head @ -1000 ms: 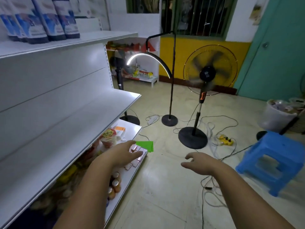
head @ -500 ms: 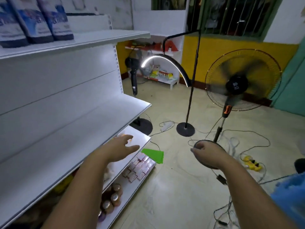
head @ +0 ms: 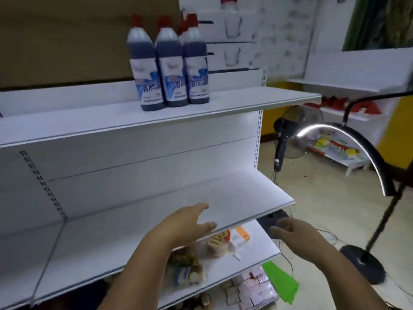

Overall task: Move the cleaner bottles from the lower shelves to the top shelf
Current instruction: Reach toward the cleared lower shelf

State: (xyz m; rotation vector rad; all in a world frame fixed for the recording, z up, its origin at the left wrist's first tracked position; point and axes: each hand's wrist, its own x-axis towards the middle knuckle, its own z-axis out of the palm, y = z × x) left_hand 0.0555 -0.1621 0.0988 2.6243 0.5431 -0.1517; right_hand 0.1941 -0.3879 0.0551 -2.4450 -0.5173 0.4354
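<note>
Done so far: The dark blue cleaner bottles (head: 172, 70) with red caps stand upright in a tight bunch on the top shelf (head: 245, 101). Three are in front and at least one more peeks out behind them.
Left to do: I can spot no bottle like them lower down. The lower shelf (head: 257, 249) has snack bags (head: 221, 240) on it, and the bottom shelf (head: 212, 289) has little pink packs (head: 248, 285). The arms and the middle shelf (head: 223, 198) hide much of those low shelves, so more bottles could be down there. My guess is the job is almost done, or all done.
Left hand: The left hand (head: 185, 222) is spread out with the fingers loose. It is over the front edge of the middle shelf and has nothing in it. I cannot tell if it touches the shelf.
Right hand: The right hand (head: 295, 231) is spread out too, fingers a bit bent, and it has nothing in it. It is in the air by the right end of the shelves.
Bottles and hands: The bottles are way up high, above both hands and a bit to the left. They are well apart from the hands. The left hand is the nearer one.
</note>
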